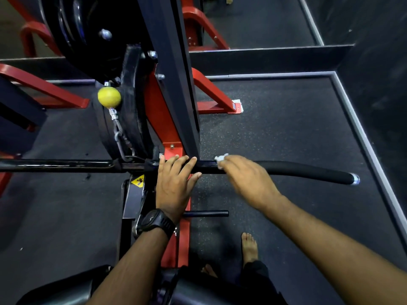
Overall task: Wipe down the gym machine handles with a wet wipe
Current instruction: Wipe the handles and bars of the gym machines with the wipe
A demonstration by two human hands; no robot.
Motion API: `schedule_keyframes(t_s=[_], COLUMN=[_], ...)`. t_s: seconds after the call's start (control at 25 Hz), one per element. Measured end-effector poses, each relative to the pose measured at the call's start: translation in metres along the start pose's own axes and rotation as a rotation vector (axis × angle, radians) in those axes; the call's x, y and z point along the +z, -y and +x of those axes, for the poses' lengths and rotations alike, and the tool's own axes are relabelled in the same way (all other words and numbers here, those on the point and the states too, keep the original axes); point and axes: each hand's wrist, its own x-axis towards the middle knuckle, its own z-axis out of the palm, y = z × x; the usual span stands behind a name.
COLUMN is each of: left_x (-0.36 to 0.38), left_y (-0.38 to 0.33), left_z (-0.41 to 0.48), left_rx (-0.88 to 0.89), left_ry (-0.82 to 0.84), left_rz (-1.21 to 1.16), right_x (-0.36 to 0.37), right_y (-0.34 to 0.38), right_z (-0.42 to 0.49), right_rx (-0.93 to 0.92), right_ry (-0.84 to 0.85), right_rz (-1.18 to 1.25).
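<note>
A long black pull-down bar (308, 170) runs across the view, with a foam grip on its right part and a metal end cap at the far right. My right hand (244, 175) holds a crumpled white wet wipe (221, 159) against the bar, just left of the foam grip. My left hand (176, 183) lies on the bar's middle with its fingers straight, next to the cable attachment. A black watch sits on my left wrist.
The red and black machine frame (174, 102) rises behind the bar. A yellow cable ball (109, 97) and a steel cable hang left of it. Black seat pads (66, 289) lie at the bottom. A bare foot (250, 247) stands on the dark rubber floor.
</note>
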Motion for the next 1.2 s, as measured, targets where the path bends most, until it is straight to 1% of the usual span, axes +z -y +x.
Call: schedule_keyframes(t_s=[0.04,0.08,0.16,0.2,0.28,0.32,0.4,0.44,0.48,0.56,0.64,0.72,0.88,1.0,1.16,1.2], left_x=[0.0,0.0,0.001,0.001,0.001,0.001,0.001,0.002,0.001,0.0,-0.001,-0.001,-0.002,-0.002,0.006,0.007], left_y=[0.0,-0.002,-0.005,-0.007,-0.009,-0.009,-0.008,-0.008,-0.009,-0.009,-0.007,-0.007,-0.009,-0.009,-0.022,-0.024], left_z=[0.001,0.003,0.008,0.009,0.01,0.01,0.012,0.014,0.015,0.015,0.016,0.017,0.016,0.018,0.022,0.023], left_rx=[0.019,0.043,0.078,0.09,0.099,0.101,0.092,0.085,0.082,0.096,0.107,0.098,0.095,0.098,0.084,0.087], left_ry=[-0.001,0.004,0.014,0.022,0.033,0.041,0.053,0.053,0.055,0.057,0.055,0.056,0.075,0.065,0.065,0.07], left_rz=[0.005,0.005,-0.001,-0.011,-0.027,-0.028,-0.025,-0.026,-0.03,-0.033,-0.027,-0.023,-0.043,-0.034,-0.056,-0.059], right_x=[0.003,0.003,0.003,0.006,0.009,0.008,0.01,0.015,0.021,0.028,0.023,0.018,0.015,0.006,0.001,-0.001], right_y=[-0.002,-0.004,-0.005,-0.003,-0.005,-0.011,-0.015,-0.013,-0.007,-0.003,-0.019,-0.034,-0.05,-0.066,-0.041,-0.041], right_z=[-0.004,-0.007,-0.01,-0.012,-0.018,-0.019,-0.021,-0.022,-0.021,-0.016,-0.011,-0.012,-0.019,-0.031,-0.018,-0.015], right_rx=[-0.07,-0.063,0.018,-0.008,-0.181,-0.214,-0.164,-0.167,-0.224,-0.398,-0.447,-0.432,-0.46,-0.343,-0.203,-0.127], right_ry=[-0.028,-0.059,-0.148,-0.184,-0.185,-0.186,-0.236,-0.235,-0.202,-0.121,-0.11,-0.121,-0.066,-0.131,-0.223,-0.248], right_rz=[-0.014,0.021,0.075,0.035,-0.077,-0.083,-0.072,-0.067,-0.079,-0.157,-0.226,-0.252,-0.321,-0.27,-0.104,-0.077])
